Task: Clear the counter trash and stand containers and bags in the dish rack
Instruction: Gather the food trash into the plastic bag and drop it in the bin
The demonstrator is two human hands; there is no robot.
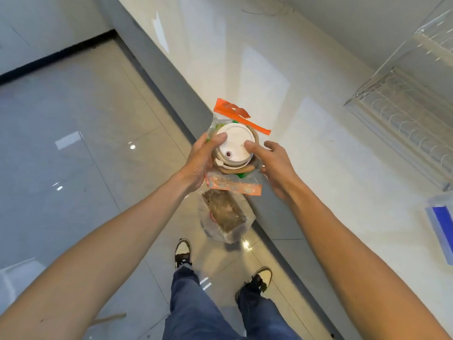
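Observation:
A stack of trash is held over the counter's front edge: a paper cup with a white lid (235,143) on top, with clear plastic bags that have orange strips (232,184) bunched around and under it. My left hand (203,160) grips the stack's left side, thumb on the lid. My right hand (274,163) holds the right side, thumb on the lid too. Below the stack, on the floor, stands a clear plastic trash bag (225,217) with brown contents. The wire dish rack (404,111) sits on the counter at the right.
The white counter (318,148) runs diagonally, with its grey front edge beside my legs. A clear box with a blue lid (441,222) sits at the right edge. My shoes (182,253) stand on the tiled floor near the bag.

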